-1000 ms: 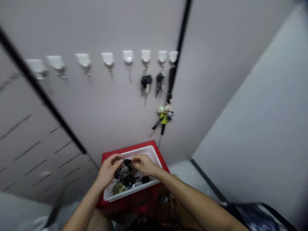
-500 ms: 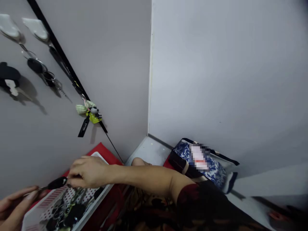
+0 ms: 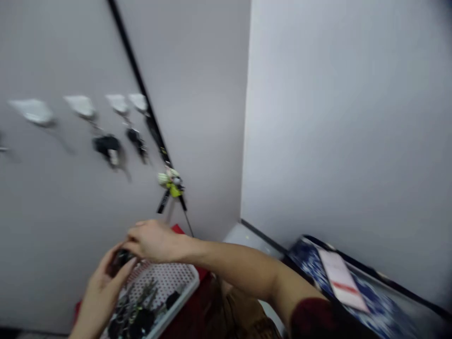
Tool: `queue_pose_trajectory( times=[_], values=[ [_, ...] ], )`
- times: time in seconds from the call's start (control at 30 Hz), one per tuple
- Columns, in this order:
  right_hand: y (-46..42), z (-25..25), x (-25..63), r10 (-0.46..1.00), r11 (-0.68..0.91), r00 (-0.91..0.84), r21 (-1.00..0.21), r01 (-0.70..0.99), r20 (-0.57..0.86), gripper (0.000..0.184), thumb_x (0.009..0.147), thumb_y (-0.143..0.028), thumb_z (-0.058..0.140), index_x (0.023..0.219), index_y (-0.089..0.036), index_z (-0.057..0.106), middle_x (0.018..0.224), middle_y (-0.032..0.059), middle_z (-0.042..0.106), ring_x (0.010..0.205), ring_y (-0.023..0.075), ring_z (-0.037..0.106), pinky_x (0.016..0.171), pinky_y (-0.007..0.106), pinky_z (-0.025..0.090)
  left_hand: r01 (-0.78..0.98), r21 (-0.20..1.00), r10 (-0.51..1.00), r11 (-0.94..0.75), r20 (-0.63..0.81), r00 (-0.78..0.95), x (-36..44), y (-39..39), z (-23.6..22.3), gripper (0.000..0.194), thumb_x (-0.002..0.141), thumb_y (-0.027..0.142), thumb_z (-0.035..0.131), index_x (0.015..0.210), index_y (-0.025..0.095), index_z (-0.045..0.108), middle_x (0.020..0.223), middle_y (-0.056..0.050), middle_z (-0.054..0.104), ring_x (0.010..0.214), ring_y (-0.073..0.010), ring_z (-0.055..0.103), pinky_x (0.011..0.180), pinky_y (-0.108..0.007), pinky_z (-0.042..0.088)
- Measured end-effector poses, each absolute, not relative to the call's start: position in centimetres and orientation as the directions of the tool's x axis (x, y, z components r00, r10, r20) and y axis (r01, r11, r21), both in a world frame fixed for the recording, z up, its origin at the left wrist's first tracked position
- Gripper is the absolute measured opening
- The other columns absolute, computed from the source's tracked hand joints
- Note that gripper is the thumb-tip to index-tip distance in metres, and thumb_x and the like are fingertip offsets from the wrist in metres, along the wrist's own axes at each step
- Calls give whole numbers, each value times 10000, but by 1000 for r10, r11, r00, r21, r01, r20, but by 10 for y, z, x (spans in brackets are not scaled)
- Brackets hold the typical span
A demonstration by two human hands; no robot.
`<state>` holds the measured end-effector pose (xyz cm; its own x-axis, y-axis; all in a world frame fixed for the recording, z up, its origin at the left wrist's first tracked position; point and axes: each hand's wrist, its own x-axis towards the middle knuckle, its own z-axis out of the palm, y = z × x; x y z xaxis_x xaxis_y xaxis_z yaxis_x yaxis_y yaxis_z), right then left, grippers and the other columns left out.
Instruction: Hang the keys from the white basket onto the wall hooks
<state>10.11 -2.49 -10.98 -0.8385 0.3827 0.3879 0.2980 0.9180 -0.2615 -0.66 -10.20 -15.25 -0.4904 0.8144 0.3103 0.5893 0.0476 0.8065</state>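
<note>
My left hand [image 3: 108,278] is closed around a dark key [image 3: 123,256], which its fingers partly cover. From the far side my right hand [image 3: 153,241] meets it, fingers bent down onto the same key; its fingertips are partly hidden. Both hands are over a white perforated plastic basket [image 3: 192,280]. In the basket lies a heap of keys [image 3: 141,320] with black heads and metal rings, blurred by motion.
White hooks [image 3: 81,106] line the grey wall on the left, some carrying black keys [image 3: 107,145]. A lanyard with a yellow-green charm [image 3: 174,189] hangs beside a black strip. Red furniture [image 3: 203,273] supports the basket. A blue-and-white bag [image 3: 377,301] with a pink-and-white item [image 3: 342,280] stands right.
My hands have come together around the dark key, which was stretched between them before. The view has swung left, bringing more wall hooks into sight.
</note>
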Motion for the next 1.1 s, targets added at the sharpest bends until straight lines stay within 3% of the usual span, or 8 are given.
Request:
queue_pose_trajectory(
  times=[0.1,0.37,0.47,0.57,0.77,0.97,1.1],
  values=[
    [-14,-94,94,398,917,-804,-208,340,441,191,708,-225,397,656,-125,552,656,48,557,600,106,480,526,194,332,580,812,826,-58,365,-429,-9,-97,-128,349,528,385,516,791,155,514,778,-40,602,719,-163,547,665,-278,439],
    [-15,-40,85,297,954,-795,-207,218,529,160,691,-180,420,593,-128,535,573,15,515,515,68,418,503,172,299,813,569,714,-124,620,-325,-39,-107,-77,177,616,201,462,777,161,523,669,-9,547,645,-115,511,627,-248,414],
    [-17,-25,82,287,957,-784,-187,220,550,153,687,-182,428,588,-131,532,568,12,516,515,69,419,505,175,302,839,523,673,-151,676,-300,-39,-113,-63,206,631,214,454,821,158,509,791,-35,544,761,-131,494,708,-272,386],
    [-19,-7,75,240,970,-756,-173,168,609,162,695,-198,422,593,-136,532,563,6,519,520,67,428,506,169,311,770,600,740,-218,616,-270,-35,-110,-48,301,635,265,462,920,169,471,912,-39,533,844,-140,475,748,-270,369],
    [-13,38,59,310,951,-623,-225,214,718,150,679,-198,428,616,-140,551,546,-4,544,498,62,450,496,165,330,624,729,727,-281,586,-357,-37,-82,-10,215,670,288,404,782,134,503,583,16,534,560,-88,488,553,-194,382],
    [1,80,47,396,904,-525,-218,369,753,183,679,-228,419,694,-142,580,567,11,571,502,72,468,510,177,332,619,743,659,-255,602,-451,-43,-57,38,187,661,286,418,647,125,513,436,35,467,410,-68,448,420,-172,330],
    [8,95,38,438,874,-554,-193,445,708,203,674,-213,405,715,-134,588,570,26,575,477,72,456,474,177,318,527,820,699,-225,513,-499,-45,-48,55,176,668,265,421,572,129,477,405,41,444,372,-66,453,410,-177,346]
  ],
)
